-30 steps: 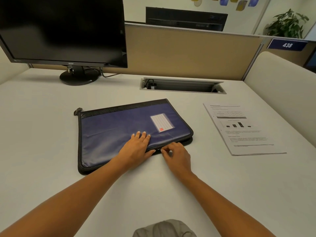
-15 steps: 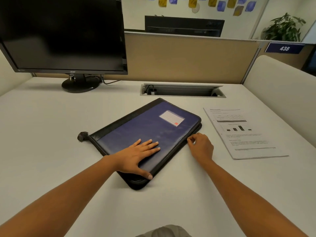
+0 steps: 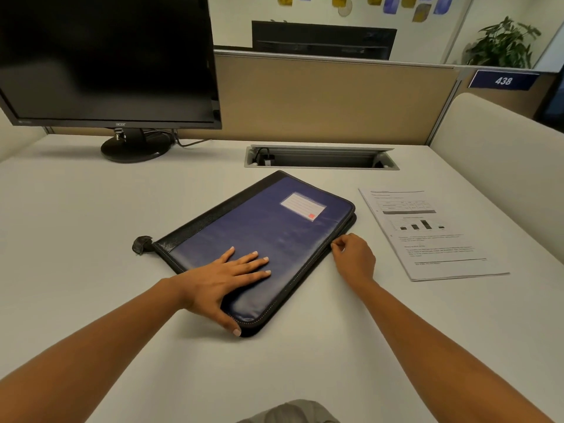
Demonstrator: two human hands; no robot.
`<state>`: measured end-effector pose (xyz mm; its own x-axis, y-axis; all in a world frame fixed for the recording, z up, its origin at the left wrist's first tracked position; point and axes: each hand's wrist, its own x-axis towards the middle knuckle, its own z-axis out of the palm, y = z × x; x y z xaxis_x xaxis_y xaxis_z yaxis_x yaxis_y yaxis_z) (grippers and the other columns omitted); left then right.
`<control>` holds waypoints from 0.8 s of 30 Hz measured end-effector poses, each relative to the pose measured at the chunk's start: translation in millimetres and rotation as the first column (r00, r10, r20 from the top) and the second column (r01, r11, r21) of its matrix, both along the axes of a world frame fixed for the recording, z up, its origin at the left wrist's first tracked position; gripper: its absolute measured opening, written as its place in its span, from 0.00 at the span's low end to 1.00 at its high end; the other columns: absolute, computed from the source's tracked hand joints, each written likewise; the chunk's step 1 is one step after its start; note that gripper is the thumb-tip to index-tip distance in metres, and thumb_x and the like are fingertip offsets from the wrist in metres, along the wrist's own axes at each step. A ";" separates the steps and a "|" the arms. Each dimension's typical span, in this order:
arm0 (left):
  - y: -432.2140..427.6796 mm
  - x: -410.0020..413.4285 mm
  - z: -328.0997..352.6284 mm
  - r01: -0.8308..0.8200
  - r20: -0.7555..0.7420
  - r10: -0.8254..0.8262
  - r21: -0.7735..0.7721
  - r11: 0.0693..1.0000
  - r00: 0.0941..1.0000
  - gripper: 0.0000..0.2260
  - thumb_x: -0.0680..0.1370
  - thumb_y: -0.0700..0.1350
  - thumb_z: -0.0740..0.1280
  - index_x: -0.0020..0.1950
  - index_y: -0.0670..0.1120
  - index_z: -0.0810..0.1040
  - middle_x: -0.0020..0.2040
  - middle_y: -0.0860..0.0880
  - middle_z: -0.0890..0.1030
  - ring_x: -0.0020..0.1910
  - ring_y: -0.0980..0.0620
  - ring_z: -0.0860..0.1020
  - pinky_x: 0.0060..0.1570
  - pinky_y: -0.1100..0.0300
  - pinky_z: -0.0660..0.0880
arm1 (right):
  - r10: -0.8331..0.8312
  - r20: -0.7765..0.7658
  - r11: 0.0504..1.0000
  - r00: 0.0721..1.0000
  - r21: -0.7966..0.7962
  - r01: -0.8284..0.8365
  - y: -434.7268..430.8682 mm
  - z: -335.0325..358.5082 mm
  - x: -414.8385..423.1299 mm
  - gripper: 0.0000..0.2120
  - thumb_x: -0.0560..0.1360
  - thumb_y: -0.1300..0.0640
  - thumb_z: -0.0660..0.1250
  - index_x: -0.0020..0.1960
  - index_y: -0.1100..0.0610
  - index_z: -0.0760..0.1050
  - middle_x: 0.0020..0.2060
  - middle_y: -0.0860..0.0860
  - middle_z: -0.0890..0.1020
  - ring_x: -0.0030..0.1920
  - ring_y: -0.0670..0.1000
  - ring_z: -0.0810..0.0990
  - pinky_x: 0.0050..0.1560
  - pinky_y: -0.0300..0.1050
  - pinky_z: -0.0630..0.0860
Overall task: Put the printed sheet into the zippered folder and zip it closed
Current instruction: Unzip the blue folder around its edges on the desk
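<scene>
Bright, even light, probably from overhead. Soft short shadows under the left hand (image 3: 224,277) and zippered folder (image 3: 259,248); faint sheen on its cover. Wide-angle bending at edges. Printed sheet (image 3: 433,233) text too soft to read.

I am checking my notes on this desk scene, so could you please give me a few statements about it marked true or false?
1. The left hand lies flat on the blue folder. True.
2. The printed sheet is inside the folder. False: it lies on the desk, right of the folder.
3. The right hand pinches at the folder's zippered edge. True.
4. The monitor shows a chart. False: its screen is dark.
</scene>
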<state>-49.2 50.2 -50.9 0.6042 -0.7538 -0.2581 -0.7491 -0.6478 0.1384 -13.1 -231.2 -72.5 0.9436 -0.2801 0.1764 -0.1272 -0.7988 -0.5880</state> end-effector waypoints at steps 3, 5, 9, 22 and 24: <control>-3.5 -2.9 -3.2 -0.026 0.019 0.026 -0.032 0.999 0.999 0.45 0.62 0.74 0.57 0.70 0.62 0.36 0.75 0.59 0.37 0.74 0.58 0.34 0.70 0.50 0.30 | 0.010 -0.005 1.000 1.000 0.024 -0.010 4.8 -0.8 -1.4 0.07 0.76 0.59 0.64 0.47 0.62 0.77 0.45 0.57 0.81 0.40 0.48 0.73 0.41 0.40 0.69; -5.5 -3.8 -4.1 -0.039 0.015 0.040 -0.049 0.998 0.999 0.45 0.61 0.75 0.56 0.70 0.62 0.37 0.74 0.59 0.38 0.74 0.58 0.34 0.69 0.50 0.29 | 0.013 -0.004 0.999 1.000 0.037 -0.013 7.7 -0.1 -2.3 0.06 0.75 0.60 0.64 0.47 0.62 0.77 0.45 0.58 0.81 0.40 0.49 0.75 0.42 0.39 0.70; -10.5 -3.2 -5.3 -0.075 0.001 0.076 -0.082 0.994 0.997 0.47 0.60 0.76 0.54 0.72 0.59 0.41 0.76 0.57 0.41 0.74 0.56 0.36 0.70 0.48 0.31 | 0.050 -0.008 0.998 0.999 0.022 -0.050 13.9 -1.9 -6.2 0.06 0.76 0.61 0.63 0.46 0.63 0.77 0.45 0.58 0.81 0.42 0.51 0.77 0.42 0.39 0.69; -21.2 -0.4 -9.1 -0.118 -0.007 0.118 -0.112 0.987 0.993 0.49 0.59 0.77 0.50 0.75 0.55 0.45 0.74 0.58 0.38 0.73 0.57 0.35 0.71 0.46 0.32 | 0.104 0.046 0.990 0.994 0.090 -0.108 25.3 -8.6 -22.9 0.06 0.75 0.61 0.65 0.45 0.64 0.78 0.44 0.58 0.80 0.40 0.48 0.72 0.43 0.39 0.69; -23.2 0.8 -10.6 -0.128 -0.004 0.128 -0.116 0.985 0.992 0.50 0.59 0.78 0.48 0.75 0.55 0.44 0.73 0.58 0.38 0.73 0.57 0.35 0.71 0.45 0.32 | 0.116 0.055 0.988 0.992 0.098 -0.121 26.1 -8.8 -24.4 0.06 0.74 0.61 0.65 0.46 0.63 0.79 0.44 0.58 0.81 0.40 0.48 0.73 0.43 0.39 0.69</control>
